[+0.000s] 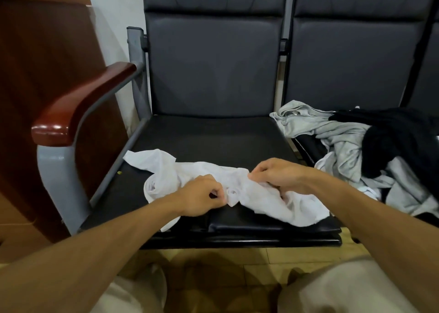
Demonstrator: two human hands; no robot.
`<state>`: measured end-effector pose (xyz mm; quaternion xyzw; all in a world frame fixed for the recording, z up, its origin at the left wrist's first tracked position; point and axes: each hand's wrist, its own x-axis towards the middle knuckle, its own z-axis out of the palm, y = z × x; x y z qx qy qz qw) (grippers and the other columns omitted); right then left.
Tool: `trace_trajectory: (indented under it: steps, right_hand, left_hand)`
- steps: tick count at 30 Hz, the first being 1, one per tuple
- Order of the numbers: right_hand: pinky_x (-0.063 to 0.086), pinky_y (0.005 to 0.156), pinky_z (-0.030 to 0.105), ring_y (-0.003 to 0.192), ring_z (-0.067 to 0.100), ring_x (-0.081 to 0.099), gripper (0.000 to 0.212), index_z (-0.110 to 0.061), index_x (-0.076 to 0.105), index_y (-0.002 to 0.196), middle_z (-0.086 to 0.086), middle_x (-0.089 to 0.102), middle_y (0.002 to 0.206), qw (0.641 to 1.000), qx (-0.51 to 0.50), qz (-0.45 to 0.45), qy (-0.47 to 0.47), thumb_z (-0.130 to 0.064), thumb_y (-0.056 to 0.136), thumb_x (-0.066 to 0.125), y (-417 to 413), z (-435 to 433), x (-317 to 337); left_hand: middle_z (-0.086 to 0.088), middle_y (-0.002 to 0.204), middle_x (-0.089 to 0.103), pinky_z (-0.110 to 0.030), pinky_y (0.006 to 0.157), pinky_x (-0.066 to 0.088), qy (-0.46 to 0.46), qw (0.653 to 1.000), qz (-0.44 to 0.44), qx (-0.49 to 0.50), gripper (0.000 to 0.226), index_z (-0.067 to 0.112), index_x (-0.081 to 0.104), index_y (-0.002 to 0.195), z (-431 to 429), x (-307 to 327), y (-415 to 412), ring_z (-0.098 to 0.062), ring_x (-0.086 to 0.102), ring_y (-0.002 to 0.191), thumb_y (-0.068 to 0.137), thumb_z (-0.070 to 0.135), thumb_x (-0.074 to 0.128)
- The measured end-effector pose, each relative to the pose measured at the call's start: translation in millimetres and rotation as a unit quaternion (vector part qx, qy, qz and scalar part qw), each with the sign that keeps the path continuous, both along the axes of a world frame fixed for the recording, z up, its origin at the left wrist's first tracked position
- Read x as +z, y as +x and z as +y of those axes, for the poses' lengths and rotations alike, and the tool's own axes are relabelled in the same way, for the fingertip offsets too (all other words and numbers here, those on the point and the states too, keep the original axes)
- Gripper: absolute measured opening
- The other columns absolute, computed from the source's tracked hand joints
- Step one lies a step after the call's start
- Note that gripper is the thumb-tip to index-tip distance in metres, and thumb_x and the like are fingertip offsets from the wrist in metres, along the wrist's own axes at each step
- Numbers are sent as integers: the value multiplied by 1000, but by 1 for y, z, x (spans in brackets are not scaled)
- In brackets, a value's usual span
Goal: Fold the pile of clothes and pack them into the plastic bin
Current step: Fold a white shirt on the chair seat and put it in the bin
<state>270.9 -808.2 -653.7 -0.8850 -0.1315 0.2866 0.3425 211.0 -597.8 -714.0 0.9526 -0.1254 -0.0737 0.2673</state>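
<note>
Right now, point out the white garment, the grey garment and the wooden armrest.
white garment (235, 180), head view, bunched middle.
grey garment (343, 150), head view, crumpled middle.
wooden armrest (80, 101), head view, curved top.

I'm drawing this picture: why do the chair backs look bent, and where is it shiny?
Head view: the wide lens bows the chair backs toward the edges; head view: light glints on the wooden armrest tip; head view: the white cloth pinched by the left hand and right hand looks washed out.
</note>
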Motion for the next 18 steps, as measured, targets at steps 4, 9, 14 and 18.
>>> trace_trajectory:
  steps: [4, 9, 14, 18]
  right_hand:
    - [44, 63, 26, 69, 11, 49, 22, -10, 62, 113, -3, 52, 79, 998, 4, 45, 41, -23, 97, 56, -1, -1, -3]
    - [45, 57, 22, 70, 12, 53, 19, -15, 61, 111, -3, 56, 82, 998, 57, -25, -1, -14, 100, 47, 0, -3, -5]
    - [52, 68, 22, 74, 12, 61, 27, -15, 64, 103, -5, 63, 84, 986, 110, -117, -48, -3, 97, 40, 4, -21, 2]
    - [45, 70, 15, 76, 2, 58, 18, -30, 60, 86, -15, 60, 84, 969, 179, -128, -114, -17, 96, 52, 5, -29, 2]
  left_hand:
    - [11, 114, 59, -34, 99, 45, -79, 992, 57, 80, 52, 29, 57, 108, -7, -5, -2, -8, 54, 108, 71, 65, 63]
    - [10, 106, 56, -39, 101, 33, 32, 994, -73, 68, 18, 29, 63, 99, -26, 0, 0, -15, 48, 109, 89, 44, 60]
    - [-5, 88, 67, -36, 83, 49, -331, 928, -38, 170, 10, 16, 62, 84, -17, 38, 6, -20, 62, 86, 89, 24, 63]
    - [-22, 93, 62, -45, 86, 47, -445, 864, 20, 233, 17, 6, 61, 90, 8, 49, -2, -35, 59, 89, 97, 15, 47]
